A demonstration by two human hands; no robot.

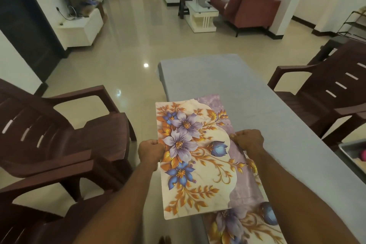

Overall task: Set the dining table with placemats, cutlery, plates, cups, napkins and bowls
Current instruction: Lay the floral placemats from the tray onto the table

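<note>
I hold a floral placemat [198,154], cream and lilac with purple and blue flowers, above the near left part of the table [227,81]. My left hand [151,151] grips its left edge and my right hand [250,139] grips its right edge. The mat hangs partly past the table's left side. A second placemat [243,226] with the same pattern lies flat on the table below it, at the near edge, partly hidden by the held one.
The table wears a grey-blue cloth. Brown plastic armchairs stand on the left [59,128] and on the right [326,93]. A metal tray [354,152] with a pink item sits at the table's right edge. Beyond are a sofa [247,6] and a white coffee table [202,16].
</note>
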